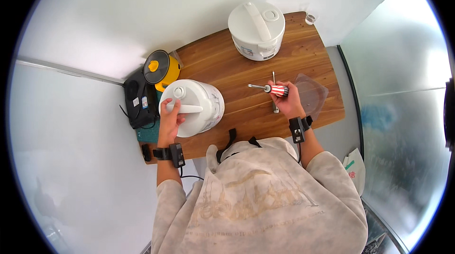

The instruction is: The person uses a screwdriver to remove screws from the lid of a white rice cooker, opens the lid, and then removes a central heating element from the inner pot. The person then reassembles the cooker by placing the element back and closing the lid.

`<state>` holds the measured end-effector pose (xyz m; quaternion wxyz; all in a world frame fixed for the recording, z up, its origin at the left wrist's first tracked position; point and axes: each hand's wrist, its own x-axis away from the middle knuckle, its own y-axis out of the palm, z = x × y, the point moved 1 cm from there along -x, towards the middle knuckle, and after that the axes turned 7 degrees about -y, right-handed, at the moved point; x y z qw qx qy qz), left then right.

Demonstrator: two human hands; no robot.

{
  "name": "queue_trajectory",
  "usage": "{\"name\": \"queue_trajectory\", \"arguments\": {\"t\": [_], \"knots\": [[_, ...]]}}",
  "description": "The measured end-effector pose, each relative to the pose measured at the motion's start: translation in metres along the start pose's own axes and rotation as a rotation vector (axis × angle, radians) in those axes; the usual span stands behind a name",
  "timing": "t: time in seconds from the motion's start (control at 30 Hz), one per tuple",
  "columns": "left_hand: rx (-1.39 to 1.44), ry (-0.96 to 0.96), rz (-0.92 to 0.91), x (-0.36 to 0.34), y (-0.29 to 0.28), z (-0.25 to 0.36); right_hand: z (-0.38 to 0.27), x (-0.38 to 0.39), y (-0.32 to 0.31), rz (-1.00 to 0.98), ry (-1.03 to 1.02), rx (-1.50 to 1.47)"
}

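Note:
A white rice cooker [208,107] lies or leans at the left of the table, its lid turned toward my left side. My left hand [169,120] is closed on the carrying handle [189,109] across that lid. In my right hand [290,101] is a screwdriver [279,91] with a red, white and dark striped grip. Its metal shaft points left over the table. Beneath it lies another slim tool with a metal shaft [273,76], partly hidden by my hand.
A second white rice cooker [256,31] stands at the far side of the wooden table [208,60]. Far left are a yellow pot [163,67], a black case [137,98] and a green mat [148,133]. At right lies a clear plastic sheet [313,94]; a small clear cup [310,19] sits behind.

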<state>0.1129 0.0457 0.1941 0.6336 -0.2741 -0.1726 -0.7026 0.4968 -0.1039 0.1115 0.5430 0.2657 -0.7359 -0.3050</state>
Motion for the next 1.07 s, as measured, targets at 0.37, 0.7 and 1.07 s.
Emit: {"name": "queue_trajectory", "arguments": {"t": [0.37,0.7,1.07], "knots": [[-0.023,0.015,0.036,0.0,0.013,-0.004,0.033,-0.007,-0.029,-0.039,0.271,0.173],[-0.015,-0.027,-0.024,0.01,0.017,0.004,0.027,0.009,-0.03,-0.057,0.392,0.296],[-1.03,0.687,0.402,0.003,0.023,0.036,0.026,0.017,-0.041,-0.274,0.241,0.482]]}}
